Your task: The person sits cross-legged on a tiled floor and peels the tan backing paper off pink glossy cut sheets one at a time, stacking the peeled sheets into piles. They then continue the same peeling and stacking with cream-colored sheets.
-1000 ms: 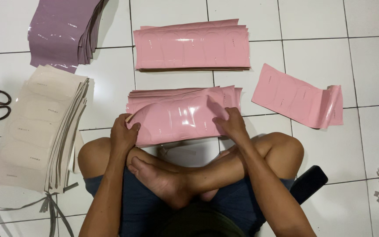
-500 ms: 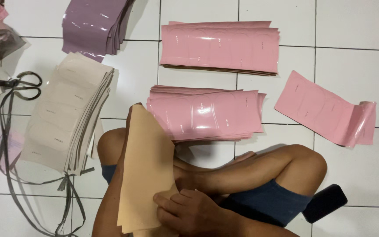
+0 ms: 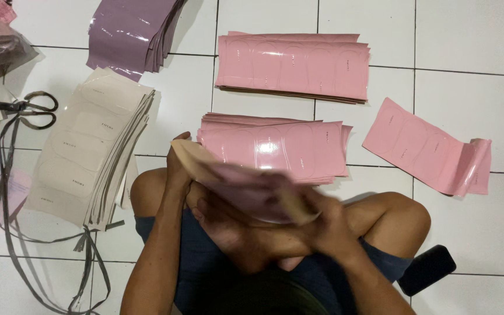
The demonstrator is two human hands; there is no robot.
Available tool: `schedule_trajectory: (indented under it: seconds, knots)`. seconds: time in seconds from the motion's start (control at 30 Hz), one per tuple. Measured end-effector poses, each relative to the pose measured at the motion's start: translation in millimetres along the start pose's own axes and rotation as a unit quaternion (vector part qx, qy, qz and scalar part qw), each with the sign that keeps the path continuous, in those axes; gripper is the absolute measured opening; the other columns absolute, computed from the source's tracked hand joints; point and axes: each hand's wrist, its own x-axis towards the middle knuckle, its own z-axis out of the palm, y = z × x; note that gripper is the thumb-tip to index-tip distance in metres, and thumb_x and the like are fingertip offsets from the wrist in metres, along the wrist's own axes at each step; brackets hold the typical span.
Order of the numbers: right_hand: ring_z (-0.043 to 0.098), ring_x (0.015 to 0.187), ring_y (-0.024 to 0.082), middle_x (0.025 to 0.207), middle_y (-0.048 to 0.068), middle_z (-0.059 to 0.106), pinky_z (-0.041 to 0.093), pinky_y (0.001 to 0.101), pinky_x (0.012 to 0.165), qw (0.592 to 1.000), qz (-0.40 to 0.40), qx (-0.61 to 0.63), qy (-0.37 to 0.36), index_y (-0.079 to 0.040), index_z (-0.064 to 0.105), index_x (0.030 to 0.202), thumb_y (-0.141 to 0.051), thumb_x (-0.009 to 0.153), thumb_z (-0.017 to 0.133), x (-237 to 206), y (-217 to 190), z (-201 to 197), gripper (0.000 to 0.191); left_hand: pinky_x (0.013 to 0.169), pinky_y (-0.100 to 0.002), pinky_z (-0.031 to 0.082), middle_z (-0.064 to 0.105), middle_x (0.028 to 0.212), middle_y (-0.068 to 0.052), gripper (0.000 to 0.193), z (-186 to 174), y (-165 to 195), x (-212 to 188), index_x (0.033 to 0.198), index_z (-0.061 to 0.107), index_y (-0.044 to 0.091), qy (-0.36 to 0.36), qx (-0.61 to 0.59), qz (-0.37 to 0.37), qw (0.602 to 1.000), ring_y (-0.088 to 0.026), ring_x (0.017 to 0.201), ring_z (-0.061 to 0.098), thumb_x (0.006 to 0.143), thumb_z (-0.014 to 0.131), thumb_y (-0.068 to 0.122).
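Observation:
I sit cross-legged on a white tiled floor. Both hands hold one pink sheet with a tan back point(image 3: 246, 186), blurred, tilted over my lap. My left hand point(image 3: 177, 166) grips its left end and my right hand point(image 3: 328, 224) grips its right end. Just beyond it lies a stack of glossy pink sheets point(image 3: 275, 146). A second pink stack point(image 3: 293, 67) lies farther away.
A loose pink strip point(image 3: 427, 149) with a curled end lies at the right. A beige stack point(image 3: 88, 151) sits at my left, a mauve stack point(image 3: 129, 32) beyond it. Scissors point(image 3: 21, 108) and grey straps point(image 3: 7, 204) lie at far left. A black object point(image 3: 427, 268) rests by my right knee.
Earlier both hands rested on the near pink stack. Then a sheet stood with its tan back up by my left knee; now it is turned flatter across my lap, held at both ends.

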Motion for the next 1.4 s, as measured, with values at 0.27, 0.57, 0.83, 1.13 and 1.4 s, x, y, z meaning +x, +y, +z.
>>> schedule_trajectory:
  seconds: [0.27, 0.57, 0.83, 1.13, 1.4]
  knots:
    - [0.069, 0.082, 0.021, 0.098, 0.015, 0.074, 0.054, 0.0355, 0.073, 0.94, 0.308, 0.014, 0.146, 0.005, 0.066, 0.121, -0.009, 0.084, 0.073, 76, 136, -56, 0.04, 0.089, -0.039, 0.058, 0.061, 0.118, -0.016, 0.06, 14, 6, -7, 0.139, 0.058, 0.004, -0.024, 0.321, -0.009, 0.947, -0.029, 0.105, 0.066, 0.089, 0.078, 0.031]
    - [0.07, 0.094, 0.027, 0.116, 0.019, 0.072, 0.057, 0.0371, 0.081, 0.934, 0.313, 0.024, 0.172, 0.0, 0.055, 0.139, -0.007, 0.086, 0.072, 84, 137, -41, 0.056, 0.104, -0.048, 0.05, 0.052, 0.135, -0.028, 0.115, 25, 12, 4, 0.154, 0.03, -0.003, 0.014, 0.366, -0.087, 0.926, -0.039, 0.123, 0.056, 0.066, 0.092, 0.038]
    - [0.064, 0.109, 0.033, 0.116, 0.014, 0.066, 0.055, 0.0415, 0.091, 0.978, -0.121, -0.172, 0.007, -0.006, 0.062, 0.133, 0.011, 0.07, 0.062, 43, 119, 15, 0.065, 0.109, -0.053, 0.037, 0.048, 0.14, -0.028, 0.101, 29, 4, 8, 0.153, 0.035, -0.005, 0.015, 0.434, 0.118, 0.893, -0.045, 0.129, 0.045, 0.071, 0.088, 0.022]
    - [0.073, 0.093, 0.027, 0.114, 0.023, 0.073, 0.06, 0.0344, 0.078, 0.894, 0.356, 0.184, 0.2, 0.006, 0.057, 0.13, -0.015, 0.083, 0.073, 78, 143, -38, 0.054, 0.108, -0.056, 0.034, 0.053, 0.138, -0.018, 0.092, 55, 38, 55, 0.149, 0.042, 0.007, -0.255, 0.579, 0.142, 0.761, -0.041, 0.127, 0.049, 0.07, 0.085, 0.026]
    - [0.073, 0.098, 0.027, 0.112, 0.018, 0.072, 0.062, 0.0376, 0.083, 0.903, 0.341, 0.221, 0.138, 0.001, 0.058, 0.129, -0.017, 0.071, 0.084, 87, 137, -38, 0.066, 0.103, -0.051, 0.047, 0.05, 0.139, -0.017, 0.09, 56, 50, 70, 0.144, 0.045, 0.011, -0.304, 0.62, 0.046, 0.722, -0.04, 0.127, 0.051, 0.068, 0.087, 0.031]
